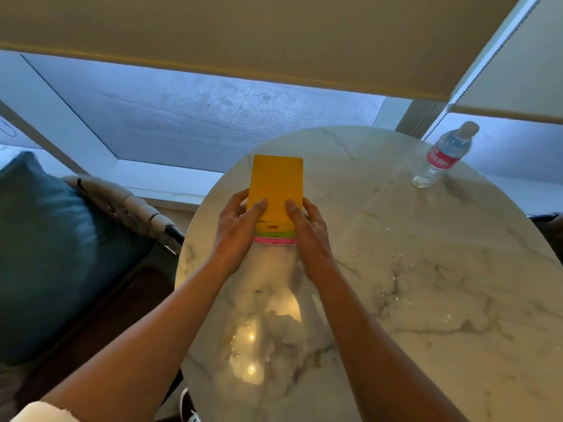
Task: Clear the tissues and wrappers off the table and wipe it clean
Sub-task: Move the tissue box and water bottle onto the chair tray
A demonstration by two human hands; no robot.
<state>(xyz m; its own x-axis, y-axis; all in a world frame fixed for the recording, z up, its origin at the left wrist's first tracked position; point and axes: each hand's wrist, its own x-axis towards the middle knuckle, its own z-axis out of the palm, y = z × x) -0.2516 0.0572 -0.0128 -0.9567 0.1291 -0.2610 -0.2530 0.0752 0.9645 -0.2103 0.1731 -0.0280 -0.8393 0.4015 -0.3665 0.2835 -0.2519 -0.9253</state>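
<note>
Both hands hold a flat stack of cleaning cloths (275, 184) above the left part of the round marble table (426, 300). The top cloth is yellow; green and pink edges show under it at the near end. My left hand (239, 220) grips the stack's left near corner, thumb on top. Gripping the right near corner is my right hand (307, 226). Small crumbs and specks (393, 287) lie scattered on the tabletop to the right of my hands. No tissues or wrappers show on the table.
A plastic water bottle (441, 156) with a red label stands at the table's far right edge. A teal cushion (45, 254) sits on a woven chair (128, 205) to the left. A window with lowered blinds runs behind the table.
</note>
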